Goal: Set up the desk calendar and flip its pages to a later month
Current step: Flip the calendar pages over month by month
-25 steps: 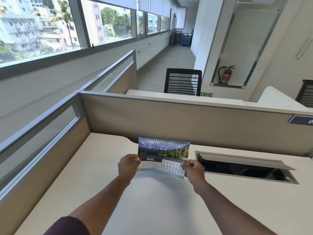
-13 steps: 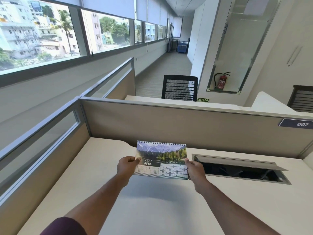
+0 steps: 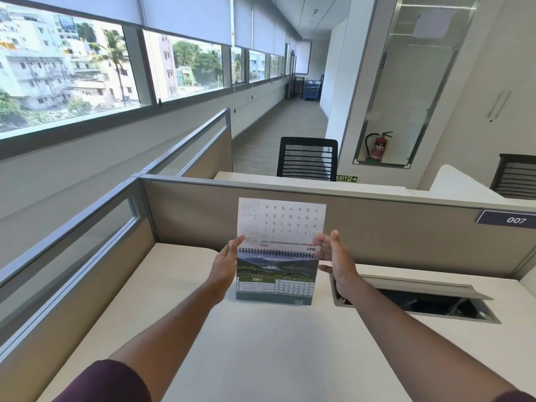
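Desk calendar upright on desk, 12 o'clock of person. Flipped page mid-turn, MAY showing. Left hand & right hand fingers pinch page edges, prob. Left: fold page over.

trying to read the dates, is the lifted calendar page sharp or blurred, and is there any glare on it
Head view: the lifted page is washed pale, its upside-down numerals soft but partly legible; the MAY page below reads clearer; straight partition edges bow from the wide-angle lens.

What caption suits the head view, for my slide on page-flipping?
Both hands, left hand and right hand, lift a page over the desk calendar, showing May.
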The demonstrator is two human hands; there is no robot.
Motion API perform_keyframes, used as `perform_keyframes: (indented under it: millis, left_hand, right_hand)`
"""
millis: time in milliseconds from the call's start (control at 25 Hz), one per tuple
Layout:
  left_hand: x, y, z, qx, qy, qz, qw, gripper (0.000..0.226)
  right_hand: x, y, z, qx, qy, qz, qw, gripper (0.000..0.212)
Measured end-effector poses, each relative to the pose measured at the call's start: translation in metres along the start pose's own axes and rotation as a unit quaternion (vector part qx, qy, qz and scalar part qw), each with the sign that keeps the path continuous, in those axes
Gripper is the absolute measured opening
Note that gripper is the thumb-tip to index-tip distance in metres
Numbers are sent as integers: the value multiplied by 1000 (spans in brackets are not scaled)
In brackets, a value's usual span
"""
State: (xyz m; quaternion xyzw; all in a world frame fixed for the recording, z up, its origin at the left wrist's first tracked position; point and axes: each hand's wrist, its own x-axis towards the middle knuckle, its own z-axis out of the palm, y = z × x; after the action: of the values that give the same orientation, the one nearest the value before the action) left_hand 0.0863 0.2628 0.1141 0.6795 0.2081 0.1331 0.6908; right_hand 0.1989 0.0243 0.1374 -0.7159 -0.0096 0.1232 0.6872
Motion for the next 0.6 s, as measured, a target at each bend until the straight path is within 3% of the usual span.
perform_keyframes:
  millis: [320,480,600]
  left_hand:
    - [29,-37,-6,131,3,-14,991,52]
    - [23,-34,-3,100,0,16,995,50]
    - [19,-41,-1,73,50,-5,996,48]
  right_hand:
    - [13,29,-5,-128,-26,-43,990,44]
    - [13,41,-12,-142,-54,-21,988,47]
    - [16,57,-16,-106,-26,0,994,51]
